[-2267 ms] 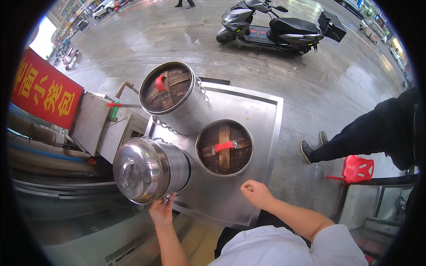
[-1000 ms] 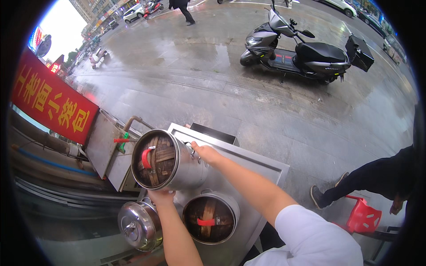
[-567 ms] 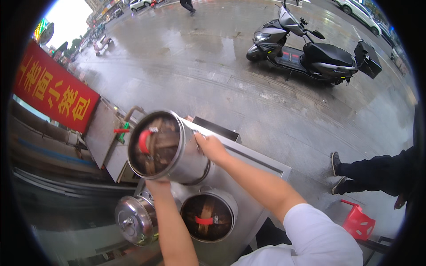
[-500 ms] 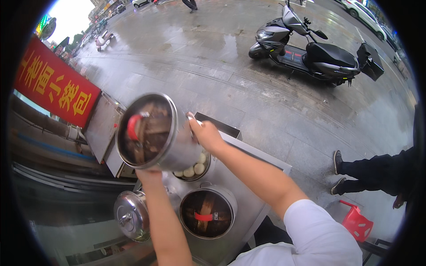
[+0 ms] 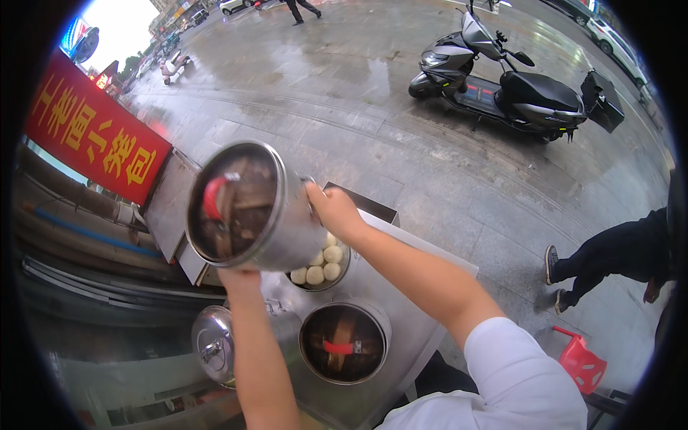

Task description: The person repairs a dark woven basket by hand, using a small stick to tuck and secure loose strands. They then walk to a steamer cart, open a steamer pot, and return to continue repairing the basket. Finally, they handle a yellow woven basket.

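Observation:
Between both my hands a tall metal steamer pot (image 5: pixel 290 233) is lifted above the table and tilted. Its top has a dark wooden-looking lid (image 5: pixel 247 208) with a red handle. My right hand (image 5: pixel 333 209) is closed round the pot's side handle. At the opposite side my left hand (image 5: pixel 240 278) holds the pot low down, its fingers mostly hidden behind the wall. Just below the pot, several round white buns (image 5: pixel 316 275) sit in an open steamer, partly covered from view. A second steamer (image 5: pixel 380 326), with a similar red-handled lid (image 5: pixel 337 346), stands nearer me.
The metal table (image 5: pixel 408 269) carries the steamers. A shiny domed lid (image 5: pixel 213 347) lies left of my left forearm. Beyond the table is an open-topped metal box (image 5: pixel 369 204). A red sign (image 5: pixel 86 132) hangs left. Right are a red plastic chair (image 5: pixel 582 362), a person's legs (image 5: pixel 598 261) and a scooter (image 5: pixel 502 89).
The held pot has shifted slightly, and more of the white buns below it shows. At right, the person's legs have moved. Both my hands keep their hold.

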The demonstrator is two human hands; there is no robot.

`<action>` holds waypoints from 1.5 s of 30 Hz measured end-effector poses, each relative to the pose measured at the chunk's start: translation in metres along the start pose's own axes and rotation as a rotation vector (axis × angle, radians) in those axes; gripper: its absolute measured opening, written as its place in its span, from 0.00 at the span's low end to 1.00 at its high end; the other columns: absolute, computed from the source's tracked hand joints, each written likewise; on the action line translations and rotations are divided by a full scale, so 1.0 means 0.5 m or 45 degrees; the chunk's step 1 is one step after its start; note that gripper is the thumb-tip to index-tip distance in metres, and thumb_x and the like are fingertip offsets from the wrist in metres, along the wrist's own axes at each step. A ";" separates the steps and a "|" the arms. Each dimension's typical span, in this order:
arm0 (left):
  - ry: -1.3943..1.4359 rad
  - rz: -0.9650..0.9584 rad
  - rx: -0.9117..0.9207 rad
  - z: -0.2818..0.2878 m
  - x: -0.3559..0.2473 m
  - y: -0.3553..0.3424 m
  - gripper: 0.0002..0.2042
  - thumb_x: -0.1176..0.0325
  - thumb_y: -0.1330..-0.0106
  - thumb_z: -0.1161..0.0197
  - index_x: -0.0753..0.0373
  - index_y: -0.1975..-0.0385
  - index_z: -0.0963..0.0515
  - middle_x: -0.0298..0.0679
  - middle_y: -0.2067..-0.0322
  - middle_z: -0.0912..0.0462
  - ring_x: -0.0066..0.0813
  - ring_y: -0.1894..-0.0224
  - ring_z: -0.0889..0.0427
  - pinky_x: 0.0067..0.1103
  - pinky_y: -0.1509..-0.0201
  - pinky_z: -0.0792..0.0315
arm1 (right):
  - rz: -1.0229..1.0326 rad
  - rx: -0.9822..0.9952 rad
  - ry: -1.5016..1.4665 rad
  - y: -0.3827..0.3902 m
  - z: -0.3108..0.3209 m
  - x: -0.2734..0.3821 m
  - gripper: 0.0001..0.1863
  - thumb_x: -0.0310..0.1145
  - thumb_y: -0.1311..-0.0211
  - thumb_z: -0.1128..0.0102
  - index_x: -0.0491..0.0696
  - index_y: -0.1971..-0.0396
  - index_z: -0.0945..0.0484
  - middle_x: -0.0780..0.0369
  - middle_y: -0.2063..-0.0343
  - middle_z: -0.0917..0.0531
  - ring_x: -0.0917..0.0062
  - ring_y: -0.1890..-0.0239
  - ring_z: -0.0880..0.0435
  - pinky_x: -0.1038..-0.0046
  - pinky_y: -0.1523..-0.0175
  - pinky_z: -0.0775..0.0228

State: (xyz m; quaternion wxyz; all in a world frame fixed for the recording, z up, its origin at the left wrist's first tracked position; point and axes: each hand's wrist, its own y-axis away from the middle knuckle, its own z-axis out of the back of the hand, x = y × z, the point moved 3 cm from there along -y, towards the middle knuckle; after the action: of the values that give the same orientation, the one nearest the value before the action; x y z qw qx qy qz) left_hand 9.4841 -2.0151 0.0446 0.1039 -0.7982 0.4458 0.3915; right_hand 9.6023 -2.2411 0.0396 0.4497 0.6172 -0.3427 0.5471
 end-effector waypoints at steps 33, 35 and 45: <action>-0.941 0.208 -0.276 0.283 0.033 0.870 0.14 0.60 0.22 0.49 0.62 0.52 0.20 0.35 0.64 0.15 0.19 0.64 0.20 0.19 0.64 0.28 | -0.054 -0.597 -0.150 0.359 0.284 -0.288 0.17 0.40 0.32 0.45 0.42 0.55 0.20 0.65 0.69 0.20 0.81 0.65 0.24 0.75 0.57 0.32; -1.036 0.226 -0.336 0.401 0.078 1.029 0.16 0.58 0.22 0.48 0.63 0.52 0.20 0.34 0.64 0.15 0.19 0.65 0.20 0.17 0.65 0.28 | -0.051 -0.561 -0.157 0.454 0.241 -0.239 0.15 0.39 0.34 0.45 0.44 0.58 0.20 0.67 0.72 0.23 0.83 0.69 0.28 0.78 0.61 0.35; -1.172 0.208 -1.299 0.720 0.170 1.972 0.17 0.59 0.26 0.48 0.67 0.54 0.20 0.43 0.65 0.14 0.38 0.62 0.16 0.30 0.58 0.23 | 0.238 1.393 0.191 1.393 -0.426 -0.168 0.11 0.33 0.31 0.43 0.47 0.53 0.19 0.70 0.75 0.23 0.88 0.71 0.28 0.79 0.65 0.32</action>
State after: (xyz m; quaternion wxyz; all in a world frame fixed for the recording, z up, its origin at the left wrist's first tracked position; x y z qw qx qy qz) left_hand 8.5355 -2.4562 -0.0774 -0.1359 -0.4636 0.1752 0.8578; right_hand 8.8725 -2.2999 0.0819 0.0365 0.6870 -0.0291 0.7252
